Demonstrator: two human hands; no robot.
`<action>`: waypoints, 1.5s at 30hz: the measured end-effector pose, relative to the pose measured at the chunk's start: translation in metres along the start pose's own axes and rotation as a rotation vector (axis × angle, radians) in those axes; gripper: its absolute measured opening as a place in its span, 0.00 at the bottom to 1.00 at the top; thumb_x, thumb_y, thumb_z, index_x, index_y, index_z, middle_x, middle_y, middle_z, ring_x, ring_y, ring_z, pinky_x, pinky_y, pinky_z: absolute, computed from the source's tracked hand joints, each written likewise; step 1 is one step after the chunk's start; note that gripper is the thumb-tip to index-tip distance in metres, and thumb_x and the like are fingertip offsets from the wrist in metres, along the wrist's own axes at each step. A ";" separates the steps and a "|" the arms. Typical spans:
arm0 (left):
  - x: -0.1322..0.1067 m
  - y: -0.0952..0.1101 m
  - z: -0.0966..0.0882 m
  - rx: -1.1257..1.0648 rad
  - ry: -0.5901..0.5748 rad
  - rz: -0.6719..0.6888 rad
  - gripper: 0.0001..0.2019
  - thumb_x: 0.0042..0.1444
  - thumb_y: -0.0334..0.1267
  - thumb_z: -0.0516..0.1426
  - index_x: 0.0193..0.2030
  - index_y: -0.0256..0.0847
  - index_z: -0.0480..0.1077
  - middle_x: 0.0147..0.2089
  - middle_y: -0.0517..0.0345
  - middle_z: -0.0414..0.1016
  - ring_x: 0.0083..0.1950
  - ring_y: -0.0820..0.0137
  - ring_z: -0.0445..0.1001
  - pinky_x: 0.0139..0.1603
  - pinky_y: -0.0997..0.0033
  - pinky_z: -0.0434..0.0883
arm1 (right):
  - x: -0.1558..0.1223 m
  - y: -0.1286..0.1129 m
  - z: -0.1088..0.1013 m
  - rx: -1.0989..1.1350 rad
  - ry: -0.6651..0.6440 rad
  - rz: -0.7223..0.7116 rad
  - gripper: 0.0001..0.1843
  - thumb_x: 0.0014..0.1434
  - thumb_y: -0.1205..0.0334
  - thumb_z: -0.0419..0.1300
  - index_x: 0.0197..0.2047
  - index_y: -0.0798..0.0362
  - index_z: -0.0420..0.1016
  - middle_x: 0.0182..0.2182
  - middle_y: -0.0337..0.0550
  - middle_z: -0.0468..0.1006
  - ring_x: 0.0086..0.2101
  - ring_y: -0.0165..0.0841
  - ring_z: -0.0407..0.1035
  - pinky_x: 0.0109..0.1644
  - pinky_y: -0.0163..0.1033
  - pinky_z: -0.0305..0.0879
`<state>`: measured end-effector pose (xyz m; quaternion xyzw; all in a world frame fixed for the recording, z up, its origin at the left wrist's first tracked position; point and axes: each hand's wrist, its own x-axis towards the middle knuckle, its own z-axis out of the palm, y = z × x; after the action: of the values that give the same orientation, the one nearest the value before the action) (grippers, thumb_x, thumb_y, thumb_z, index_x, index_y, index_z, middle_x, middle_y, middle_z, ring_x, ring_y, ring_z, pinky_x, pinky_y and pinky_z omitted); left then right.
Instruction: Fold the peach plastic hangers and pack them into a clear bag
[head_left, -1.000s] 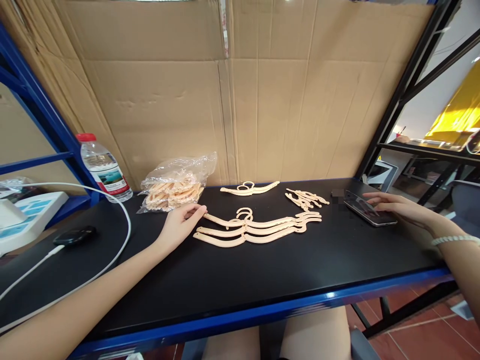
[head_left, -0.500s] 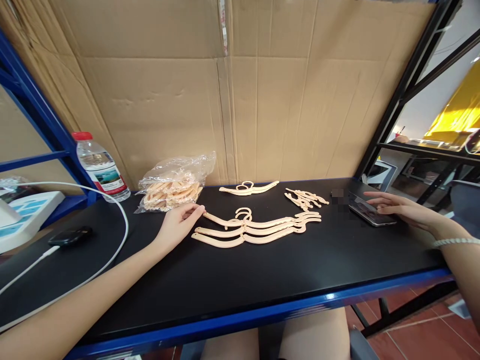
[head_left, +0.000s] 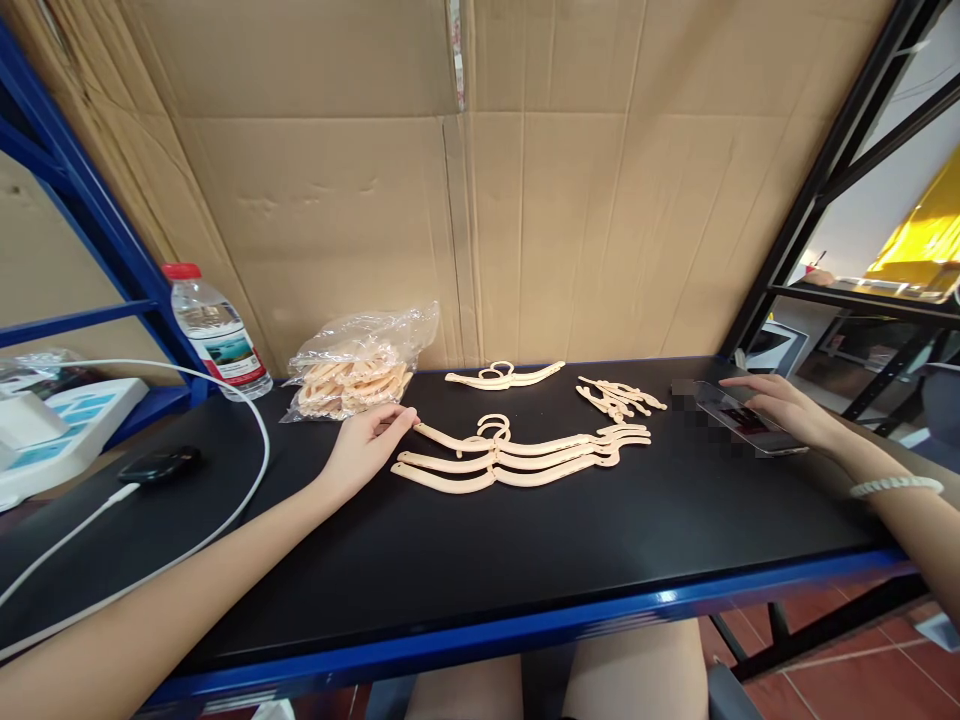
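Observation:
My left hand [head_left: 362, 447] rests on the black table [head_left: 465, 560], fingers loosely stretched, its tips touching the left end of a stack of three cream plastic hangers [head_left: 517, 456]. My right hand [head_left: 780, 410] lies flat with fingers spread on a phone [head_left: 739, 424] at the table's right end. A single cream hanger [head_left: 504, 376] lies further back, and a small heap of cream hanger pieces [head_left: 619, 397] sits to its right. A clear plastic bag of more cream pieces [head_left: 356, 372] stands just behind my left hand.
A water bottle [head_left: 219, 335] with a red cap stands at the back left. A white cable [head_left: 187, 520] loops across the table's left side past a small black device [head_left: 159, 465]. Cardboard [head_left: 480, 200] walls the back. A black shelf frame [head_left: 817, 190] rises on the right.
Both hands stay where they were; the view has shifted slightly, and my right hand's fingers have slid a little over the phone.

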<state>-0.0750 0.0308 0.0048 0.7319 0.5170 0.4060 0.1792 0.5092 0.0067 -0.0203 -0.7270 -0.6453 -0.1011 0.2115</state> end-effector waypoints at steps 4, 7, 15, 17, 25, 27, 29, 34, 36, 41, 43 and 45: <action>0.000 -0.001 0.000 -0.004 0.000 0.003 0.20 0.55 0.55 0.53 0.31 0.41 0.75 0.34 0.55 0.81 0.38 0.62 0.78 0.39 0.69 0.72 | 0.001 0.001 -0.001 0.062 -0.022 -0.067 0.25 0.53 0.62 0.44 0.47 0.56 0.77 0.52 0.55 0.74 0.57 0.42 0.62 0.62 0.40 0.56; 0.000 0.000 0.000 -0.007 0.000 -0.001 0.20 0.55 0.55 0.53 0.31 0.40 0.75 0.35 0.54 0.81 0.38 0.61 0.78 0.39 0.68 0.73 | -0.001 -0.001 -0.005 0.076 -0.013 -0.075 0.24 0.53 0.62 0.44 0.43 0.55 0.78 0.52 0.58 0.72 0.57 0.45 0.62 0.63 0.45 0.55; 0.001 0.002 0.001 -0.014 0.016 0.001 0.20 0.53 0.56 0.54 0.31 0.40 0.75 0.34 0.54 0.81 0.38 0.61 0.78 0.39 0.67 0.73 | 0.008 -0.061 -0.018 0.079 0.043 -0.218 0.17 0.56 0.58 0.48 0.37 0.53 0.78 0.43 0.55 0.78 0.47 0.46 0.70 0.57 0.50 0.62; 0.001 0.002 0.000 -0.016 0.018 0.002 0.20 0.53 0.56 0.54 0.31 0.40 0.75 0.34 0.53 0.81 0.38 0.60 0.78 0.39 0.67 0.73 | 0.017 -0.090 -0.020 0.084 0.003 -0.258 0.17 0.56 0.59 0.49 0.39 0.52 0.78 0.43 0.51 0.79 0.45 0.43 0.71 0.54 0.47 0.64; -0.001 0.006 0.000 -0.016 0.002 0.029 0.20 0.54 0.55 0.54 0.30 0.40 0.75 0.34 0.53 0.81 0.38 0.61 0.78 0.40 0.66 0.73 | 0.055 -0.188 0.002 0.076 -0.361 -0.383 0.08 0.50 0.63 0.57 0.30 0.50 0.79 0.29 0.40 0.82 0.30 0.35 0.75 0.33 0.34 0.66; -0.001 0.008 0.000 -0.021 -0.014 0.036 0.19 0.54 0.54 0.54 0.31 0.40 0.75 0.35 0.53 0.80 0.38 0.61 0.78 0.41 0.66 0.73 | 0.056 -0.193 0.012 0.066 -0.338 -0.368 0.07 0.50 0.62 0.58 0.28 0.50 0.78 0.29 0.41 0.82 0.30 0.36 0.74 0.31 0.35 0.65; -0.001 0.009 0.000 -0.031 -0.031 0.041 0.17 0.54 0.53 0.55 0.33 0.40 0.74 0.36 0.53 0.80 0.39 0.62 0.78 0.41 0.66 0.73 | 0.054 -0.190 0.019 0.062 -0.299 -0.353 0.08 0.52 0.59 0.57 0.30 0.50 0.78 0.31 0.42 0.82 0.31 0.38 0.74 0.32 0.36 0.64; 0.000 0.011 0.001 -0.063 -0.047 0.042 0.16 0.54 0.52 0.56 0.34 0.40 0.74 0.38 0.53 0.80 0.40 0.62 0.78 0.44 0.65 0.74 | 0.050 -0.170 0.017 0.086 -0.258 -0.354 0.13 0.56 0.57 0.54 0.34 0.51 0.78 0.33 0.43 0.82 0.33 0.37 0.74 0.36 0.38 0.66; -0.001 0.012 0.003 -0.075 -0.064 0.041 0.16 0.54 0.51 0.57 0.34 0.40 0.74 0.38 0.52 0.80 0.41 0.62 0.78 0.46 0.64 0.73 | 0.050 -0.165 0.014 0.089 -0.255 -0.346 0.13 0.56 0.57 0.54 0.34 0.52 0.78 0.32 0.44 0.82 0.33 0.37 0.74 0.37 0.38 0.66; -0.005 0.015 0.005 -0.075 -0.091 0.052 0.15 0.54 0.51 0.57 0.34 0.40 0.74 0.39 0.53 0.79 0.42 0.62 0.78 0.48 0.63 0.73 | 0.051 -0.163 0.016 0.105 -0.275 -0.324 0.12 0.54 0.57 0.54 0.32 0.51 0.78 0.31 0.43 0.82 0.33 0.37 0.74 0.36 0.37 0.66; -0.006 0.015 0.005 -0.082 -0.088 0.050 0.15 0.54 0.50 0.57 0.34 0.40 0.74 0.39 0.53 0.79 0.43 0.61 0.78 0.49 0.62 0.73 | 0.051 -0.165 0.017 0.113 -0.282 -0.323 0.12 0.54 0.58 0.54 0.32 0.51 0.78 0.32 0.43 0.82 0.33 0.36 0.75 0.36 0.37 0.66; -0.005 0.016 0.004 -0.086 -0.086 0.048 0.14 0.54 0.50 0.57 0.35 0.40 0.74 0.40 0.52 0.79 0.43 0.61 0.78 0.50 0.61 0.73 | 0.050 -0.166 0.018 0.116 -0.290 -0.322 0.12 0.54 0.58 0.54 0.31 0.51 0.78 0.32 0.43 0.82 0.32 0.36 0.75 0.36 0.36 0.66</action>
<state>-0.0631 0.0207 0.0110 0.7525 0.4732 0.4001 0.2230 0.3509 0.0719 0.0143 -0.6080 -0.7816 0.0092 0.1392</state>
